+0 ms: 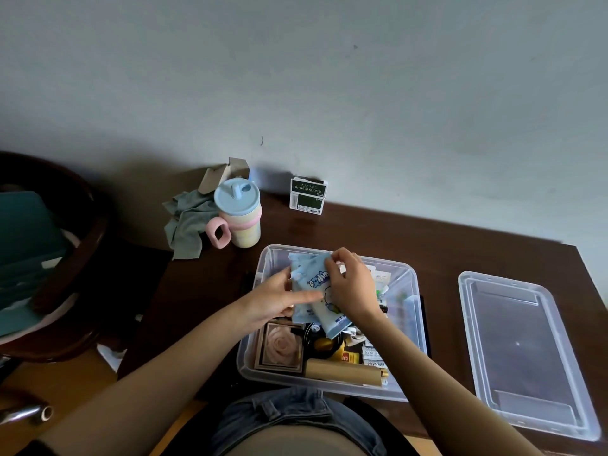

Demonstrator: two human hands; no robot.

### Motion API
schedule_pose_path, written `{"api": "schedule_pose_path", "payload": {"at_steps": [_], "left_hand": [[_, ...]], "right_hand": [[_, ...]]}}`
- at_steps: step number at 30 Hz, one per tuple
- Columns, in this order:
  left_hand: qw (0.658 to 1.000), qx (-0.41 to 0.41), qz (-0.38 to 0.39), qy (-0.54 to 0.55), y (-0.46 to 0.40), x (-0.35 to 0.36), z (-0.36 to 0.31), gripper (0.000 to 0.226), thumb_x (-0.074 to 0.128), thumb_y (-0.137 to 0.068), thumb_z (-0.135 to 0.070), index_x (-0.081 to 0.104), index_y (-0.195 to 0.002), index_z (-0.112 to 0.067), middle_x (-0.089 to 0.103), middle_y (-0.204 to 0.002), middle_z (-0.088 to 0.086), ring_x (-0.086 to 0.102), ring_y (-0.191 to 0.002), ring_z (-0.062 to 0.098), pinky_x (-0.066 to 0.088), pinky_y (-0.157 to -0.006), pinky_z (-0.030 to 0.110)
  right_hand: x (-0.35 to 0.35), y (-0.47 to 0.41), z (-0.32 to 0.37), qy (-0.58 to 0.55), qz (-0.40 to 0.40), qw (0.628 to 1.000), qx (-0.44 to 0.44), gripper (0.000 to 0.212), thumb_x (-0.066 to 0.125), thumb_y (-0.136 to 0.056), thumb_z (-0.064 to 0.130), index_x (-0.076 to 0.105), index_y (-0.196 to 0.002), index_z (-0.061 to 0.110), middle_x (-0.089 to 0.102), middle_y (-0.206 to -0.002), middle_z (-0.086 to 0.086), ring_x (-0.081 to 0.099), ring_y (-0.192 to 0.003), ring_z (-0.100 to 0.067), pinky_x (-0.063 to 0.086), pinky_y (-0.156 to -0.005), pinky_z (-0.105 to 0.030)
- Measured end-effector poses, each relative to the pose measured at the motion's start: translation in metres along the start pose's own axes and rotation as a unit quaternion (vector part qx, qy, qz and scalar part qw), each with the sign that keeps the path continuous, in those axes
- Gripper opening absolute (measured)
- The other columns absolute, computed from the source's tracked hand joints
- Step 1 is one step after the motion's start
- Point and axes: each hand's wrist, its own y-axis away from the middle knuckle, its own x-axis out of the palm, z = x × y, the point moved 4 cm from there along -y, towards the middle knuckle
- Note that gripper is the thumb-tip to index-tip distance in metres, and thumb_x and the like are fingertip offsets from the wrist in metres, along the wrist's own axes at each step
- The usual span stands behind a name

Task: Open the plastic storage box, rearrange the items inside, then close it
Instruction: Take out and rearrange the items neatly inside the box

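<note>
Lid (523,353) beside box (415,291); cup (239,213) behind.

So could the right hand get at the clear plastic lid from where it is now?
Probably yes. The clear plastic lid lies flat on the brown table, right of the storage box, nothing on it. But the right hand is pinching the pale blue wipes packet.

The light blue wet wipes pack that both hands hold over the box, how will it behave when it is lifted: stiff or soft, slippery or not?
The wet wipes pack is probably soft: its film wrinkles where the right hand pinches its top edge. It may sag if held by one end, perhaps why the left hand holds its side. The glossy wrapper looks somewhat slippery.
</note>
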Motion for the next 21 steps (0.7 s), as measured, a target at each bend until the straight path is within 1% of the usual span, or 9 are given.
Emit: {"api": "schedule_pose_path", "payload": {"at_steps": [2, 4, 8, 11, 13, 15, 17, 19, 21], "left_hand": [[0.999, 0.036, -0.028, 0.014, -0.003, 0.008, 0.0, 0.047, 0.069, -0.08, -0.003, 0.053, -0.124, -0.011, 0.07, -0.106, 0.004, 0.067, -0.097, 0.016, 0.055, -0.083, 0.03], [0.996, 0.049, -0.06, 0.032, -0.004, 0.012, 0.001, 0.048, 0.065, -0.083, 0.001, 0.049, -0.128, -0.006, 0.067, -0.111, 0.011, 0.064, -0.102, 0.023, 0.051, -0.093, 0.039], [0.994, 0.051, -0.07, 0.068, -0.004, 0.011, 0.002, 0.044, 0.061, -0.086, 0.002, 0.049, -0.125, -0.013, 0.066, -0.112, 0.013, 0.064, -0.101, 0.024, 0.055, -0.087, 0.034], [0.987, 0.072, -0.134, 0.047, -0.003, 0.0, 0.002, 0.04, 0.062, -0.086, 0.002, 0.052, -0.123, -0.01, 0.067, -0.112, 0.014, 0.065, -0.1, 0.024, 0.055, -0.087, 0.036], [0.977, 0.103, -0.178, 0.053, 0.0, -0.012, -0.001, 0.037, 0.061, -0.086, 0.004, 0.053, -0.117, -0.013, 0.068, -0.105, 0.008, 0.067, -0.091, 0.017, 0.057, -0.08, 0.03], [0.962, 0.138, -0.231, 0.047, 0.004, -0.03, -0.005, 0.037, 0.062, -0.086, 0.004, 0.051, -0.114, -0.017, 0.067, -0.099, 0.0, 0.067, -0.083, 0.007, 0.056, -0.069, 0.02], [0.945, 0.164, -0.281, 0.041, 0.01, -0.05, -0.007, 0.036, 0.061, -0.087, 0.003, 0.051, -0.115, -0.017, 0.065, -0.099, -0.005, 0.065, -0.083, 0.003, 0.054, -0.064, 0.015], [0.932, 0.181, -0.309, 0.052, 0.015, -0.067, -0.006, 0.034, 0.059, -0.088, 0.002, 0.051, -0.115, -0.017, 0.065, -0.101, -0.007, 0.064, -0.086, 0.002, 0.053, -0.064, 0.014], [0.925, 0.185, -0.327, 0.06, 0.019, -0.078, -0.004, 0.033, 0.06, -0.088, 0.001, 0.053, -0.112, -0.02, 0.066, -0.101, -0.007, 0.065, -0.087, 0.003, 0.053, -0.064, 0.015]], "right_hand": [[0.007, 0.002, 0.0, -0.06, -0.021, 0.997, 0.041, 0.017, 0.046, -0.097, 0.024, 0.05, -0.082, 0.017, 0.057, -0.09, -0.004, 0.053, -0.077, -0.018, 0.038, -0.063, -0.03], [0.012, 0.002, 0.001, -0.14, -0.035, 0.984, 0.102, 0.019, 0.043, -0.098, 0.024, 0.049, -0.083, 0.014, 0.058, -0.085, -0.007, 0.055, -0.076, -0.024, 0.048, -0.065, -0.039], [0.021, 0.003, 0.003, -0.234, -0.039, 0.96, 0.147, 0.018, 0.042, -0.099, 0.023, 0.049, -0.085, 0.013, 0.053, -0.075, -0.001, 0.052, -0.072, -0.021, 0.047, -0.064, -0.041], [0.028, 0.001, 0.007, -0.244, -0.007, 0.96, 0.14, 0.017, 0.044, -0.098, 0.024, 0.049, -0.084, 0.016, 0.054, -0.075, 0.001, 0.052, -0.067, -0.014, 0.048, -0.062, -0.033], [0.031, -0.005, 0.007, -0.239, 0.014, 0.961, 0.139, 0.017, 0.043, -0.098, 0.025, 0.05, -0.084, 0.019, 0.057, -0.079, 0.002, 0.052, -0.071, -0.013, 0.046, -0.068, -0.035], [0.032, -0.013, 0.005, -0.17, 0.05, 0.976, 0.123, 0.017, 0.041, -0.098, 0.023, 0.053, -0.087, 0.018, 0.062, -0.088, -0.001, 0.056, -0.077, -0.016, 0.048, -0.072, -0.037], [0.035, -0.018, 0.003, 0.001, 0.114, 0.992, 0.057, 0.019, 0.043, -0.096, 0.021, 0.061, -0.092, 0.016, 0.064, -0.087, 0.0, 0.057, -0.076, -0.014, 0.046, -0.063, -0.028], [0.044, -0.018, 0.006, 0.124, 0.189, 0.974, -0.009, 0.023, 0.045, -0.094, 0.019, 0.066, -0.097, 0.012, 0.066, -0.09, 0.001, 0.06, -0.078, -0.013, 0.045, -0.06, -0.022], [0.058, -0.018, 0.013, 0.173, 0.26, 0.949, -0.044, 0.028, 0.048, -0.092, 0.026, 0.067, -0.098, 0.006, 0.07, -0.095, -0.006, 0.065, -0.086, -0.023, 0.053, -0.07, -0.034]]}}
